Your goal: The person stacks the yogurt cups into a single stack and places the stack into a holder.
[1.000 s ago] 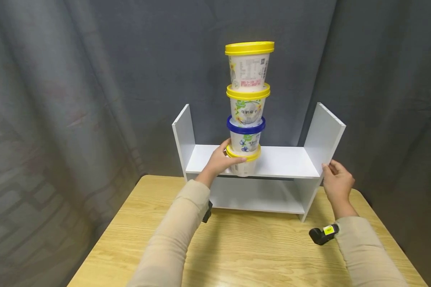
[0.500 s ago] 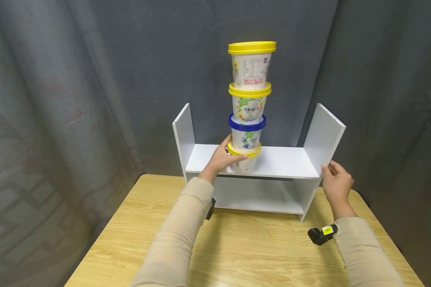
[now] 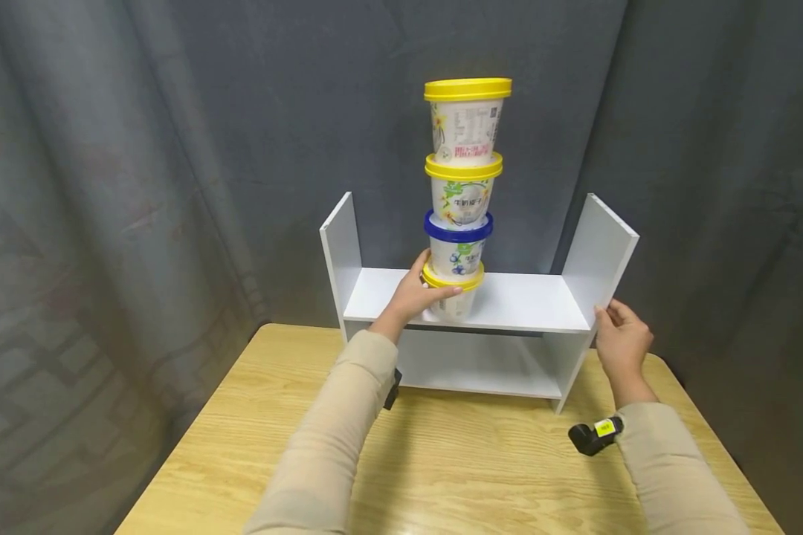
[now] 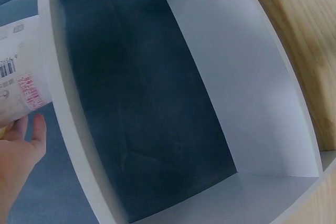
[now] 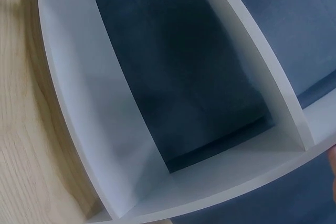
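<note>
My left hand (image 3: 413,299) grips the lowest tub (image 3: 453,306), its thumb across the front of the yellow lid. On that tub stands a blue-lidded tub (image 3: 456,256), and above it two more yellow-lidded ones, the middle tub (image 3: 464,200) and the top tub (image 3: 468,132). This tall stack leans slightly and overlaps the upper board of a white two-tier shelf (image 3: 522,301). At the shelf's right side panel, my right hand (image 3: 622,338) pinches the front edge between thumb and fingers. In the left wrist view, fingers (image 4: 21,145) show beside the white printed tub (image 4: 18,72).
The shelf stands on a light wooden table (image 3: 482,461), with upright side panels (image 3: 341,253) rising above its upper board. Its lower tier (image 3: 475,364) holds nothing visible. Grey curtains (image 3: 274,134) hang close behind and around the table.
My left hand and the stack of tubs have moved slightly up and back over the shelf's upper board. The shelf's right panel and my right hand appear a little further left.
</note>
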The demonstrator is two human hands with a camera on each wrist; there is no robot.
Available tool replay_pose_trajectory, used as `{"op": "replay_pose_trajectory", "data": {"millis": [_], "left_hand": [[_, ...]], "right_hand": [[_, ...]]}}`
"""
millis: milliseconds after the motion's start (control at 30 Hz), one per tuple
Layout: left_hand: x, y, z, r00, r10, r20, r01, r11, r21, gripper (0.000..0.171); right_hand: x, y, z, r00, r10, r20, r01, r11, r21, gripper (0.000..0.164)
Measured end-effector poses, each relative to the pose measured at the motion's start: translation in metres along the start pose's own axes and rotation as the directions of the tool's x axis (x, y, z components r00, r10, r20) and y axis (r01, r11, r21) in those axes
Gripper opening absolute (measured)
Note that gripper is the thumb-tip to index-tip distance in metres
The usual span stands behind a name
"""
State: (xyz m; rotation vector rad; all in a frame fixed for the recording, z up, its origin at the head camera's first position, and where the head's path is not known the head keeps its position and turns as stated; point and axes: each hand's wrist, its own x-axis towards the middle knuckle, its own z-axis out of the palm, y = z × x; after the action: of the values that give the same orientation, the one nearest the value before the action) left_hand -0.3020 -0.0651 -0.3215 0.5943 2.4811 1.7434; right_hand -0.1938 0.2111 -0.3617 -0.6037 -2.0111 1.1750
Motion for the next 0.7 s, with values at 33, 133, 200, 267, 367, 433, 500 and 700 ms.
{"op": "replay_pose_trajectory", "data": {"millis": [33,133,200,267,367,433,500,700], "left_hand": [[-0.001,0.001,-0.001,1.000,0.001,0.002,-0.001,1.000,0.006,0.097],[-0.002,0.003,-0.002,1.000,0.019,0.015,-0.019,1.000,0.004,0.096],[-0.002,0.003,-0.003,0.999,0.036,0.025,-0.036,0.999,0.000,0.095],[-0.001,0.004,-0.002,0.998,0.057,0.028,-0.057,0.998,0.002,0.093],[0.001,0.004,-0.003,0.995,0.093,0.031,-0.093,0.996,0.014,0.091],[0.002,0.005,-0.003,0.993,0.110,0.032,-0.110,0.994,0.018,0.090],[0.002,0.004,-0.004,0.993,0.113,0.037,-0.113,0.993,0.019,0.090],[-0.002,0.004,-0.007,0.999,0.021,0.024,-0.022,0.999,0.042,0.100]], "right_hand": [[0.000,0.000,0.001,1.000,0.006,-0.004,-0.006,1.000,0.003,0.032],[0.004,0.008,0.004,1.000,0.023,-0.022,-0.022,0.999,0.043,0.031],[0.015,0.028,0.010,1.000,-0.001,-0.019,0.004,0.988,0.152,0.032],[0.016,0.028,0.009,1.000,0.003,-0.016,-0.001,0.988,0.156,0.033],[0.011,0.018,0.004,1.000,0.001,0.001,-0.001,0.994,0.110,0.033],[-0.001,-0.004,-0.002,1.000,0.027,0.009,-0.027,1.000,0.000,0.034],[-0.003,-0.005,-0.003,1.000,0.013,0.018,-0.012,1.000,-0.019,0.034],[-0.002,0.003,-0.002,0.998,0.048,0.051,-0.049,0.998,0.025,0.039]]}}
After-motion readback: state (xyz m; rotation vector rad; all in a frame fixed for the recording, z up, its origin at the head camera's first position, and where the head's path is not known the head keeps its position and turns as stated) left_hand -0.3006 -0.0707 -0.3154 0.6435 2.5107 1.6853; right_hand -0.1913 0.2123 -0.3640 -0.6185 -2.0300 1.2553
